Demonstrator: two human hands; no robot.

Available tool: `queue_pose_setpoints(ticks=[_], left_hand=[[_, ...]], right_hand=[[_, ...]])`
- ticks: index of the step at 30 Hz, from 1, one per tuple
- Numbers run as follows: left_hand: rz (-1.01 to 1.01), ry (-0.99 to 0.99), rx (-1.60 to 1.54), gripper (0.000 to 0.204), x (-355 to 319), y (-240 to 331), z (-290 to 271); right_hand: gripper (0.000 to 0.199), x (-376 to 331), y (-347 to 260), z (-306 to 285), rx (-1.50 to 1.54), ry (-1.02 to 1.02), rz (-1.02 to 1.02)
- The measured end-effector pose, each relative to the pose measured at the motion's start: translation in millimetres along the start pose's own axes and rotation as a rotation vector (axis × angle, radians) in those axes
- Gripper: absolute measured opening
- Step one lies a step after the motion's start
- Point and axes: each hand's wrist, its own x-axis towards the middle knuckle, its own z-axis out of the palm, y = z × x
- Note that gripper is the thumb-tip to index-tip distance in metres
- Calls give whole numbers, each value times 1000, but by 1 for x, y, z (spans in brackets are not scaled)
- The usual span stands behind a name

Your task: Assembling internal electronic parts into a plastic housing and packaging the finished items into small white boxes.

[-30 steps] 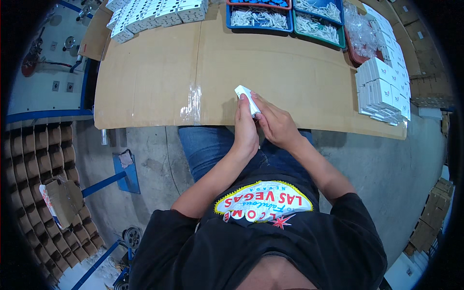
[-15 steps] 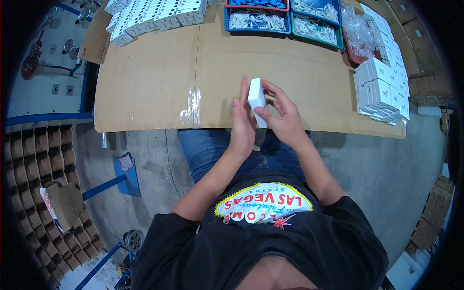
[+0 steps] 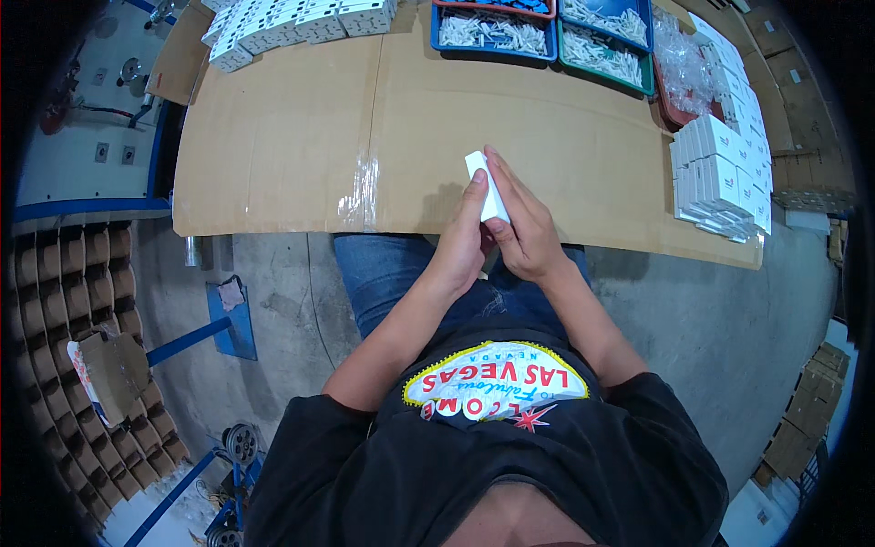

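A small white carton point(image 3: 489, 190) is held upright between my two hands, above the near edge of the cardboard-covered table point(image 3: 283, 146). My left hand point(image 3: 460, 242) grips its left side, with the thumb lying along the carton's edge. Against the right side presses my right hand point(image 3: 529, 228), its fingers stretched forward together and its thumb near the carton's lower end. The palms hide the carton's broad faces; a narrow white side shows between them.
Stacked white cartons point(image 3: 720, 173) stand at the table's right, beside a red tray with clear plastic bags point(image 3: 684, 68). Blue tray point(image 3: 497, 56) and green tray point(image 3: 606, 73) at the back hold small white pieces. Rows of printed white boxes point(image 3: 301, 23) fill the far left.
The carton has turned a little and now sits more closely between both palms. My left thumb has come onto its edge, and my right fingers have straightened along its side.
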Motion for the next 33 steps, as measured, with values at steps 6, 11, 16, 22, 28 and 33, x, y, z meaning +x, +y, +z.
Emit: queue_pose_setpoints(ticks=[6,11,16,22,28,33], left_hand=[[133,69,-77,54,-4,-5,21],[152,59,-62,53,-1,-16,11],[164,70,-43,55,0,-19,12],[133,32,-59,56,0,-16,11],[230,71,50,58,5,-13,7],[535,24,441,86,5,-13,-5]], right_hand=[[60,1,4,5,-55,123,-140],[58,-2,4,6,-55,171,-139],[58,-4,5,7,-9,175,-109],[59,-5,7,7,143,165,-37],[61,-1,10,-1,298,75,47],[53,7,-8,-4,728,205,465]])
